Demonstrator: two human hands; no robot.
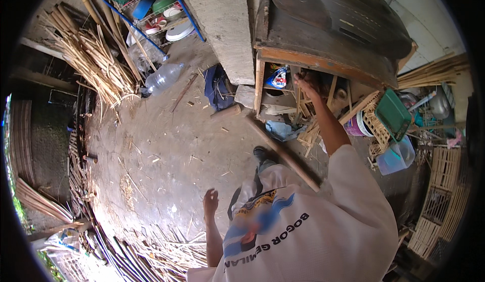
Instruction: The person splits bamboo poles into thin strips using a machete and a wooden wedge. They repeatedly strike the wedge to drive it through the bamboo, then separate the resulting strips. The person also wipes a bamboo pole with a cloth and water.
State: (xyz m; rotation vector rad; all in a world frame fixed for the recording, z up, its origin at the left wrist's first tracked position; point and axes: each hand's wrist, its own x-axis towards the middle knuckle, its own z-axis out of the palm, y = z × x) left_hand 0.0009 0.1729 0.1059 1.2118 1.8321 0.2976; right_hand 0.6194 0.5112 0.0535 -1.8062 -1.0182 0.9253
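My right arm stretches forward to a wooden cabinet (285,54), and my right hand (307,83) is at its open compartment. The fingers of that hand are bent together beside thin wooden sticks; what they hold, if anything, I cannot make out. A blue and white packet (278,78) lies inside the compartment, left of the hand. My left hand (210,204) hangs low over the floor, holding nothing, its fingers loosely curled and apart. A long wooden pole (283,153) slants past my foot towards my shirt.
A dark, dusty appliance casing (343,19) rests on the cabinet. To the right are a green basket (393,114) and a clear plastic tub (396,156). Bamboo strips (93,54), a large plastic bottle (165,77) and a dish rack (174,9) stand at the far left. Scraps litter the floor (166,130).
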